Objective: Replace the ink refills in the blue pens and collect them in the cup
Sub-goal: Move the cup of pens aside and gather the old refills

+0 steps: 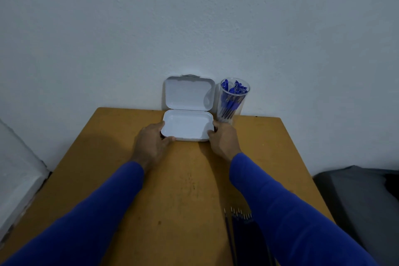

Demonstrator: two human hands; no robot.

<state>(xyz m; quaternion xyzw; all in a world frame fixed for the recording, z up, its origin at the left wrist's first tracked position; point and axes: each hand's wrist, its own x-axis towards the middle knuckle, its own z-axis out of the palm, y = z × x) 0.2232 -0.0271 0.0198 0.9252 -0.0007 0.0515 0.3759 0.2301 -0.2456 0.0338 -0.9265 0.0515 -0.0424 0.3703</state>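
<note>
Both hands, left hand (152, 139) and right hand (223, 138), grip the open white case (186, 125) at the desk's (121, 157) far edge, beside the cup (232, 101) of blue pens (232, 97).

You find no legible text, label, brand, number or sign: white case (187, 125), clear cup (232, 101), blue pens (233, 93) and table (194, 179) all read blank.

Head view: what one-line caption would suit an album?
Both hands, left and right, grip an open white box beside a cup of blue pens.
</note>
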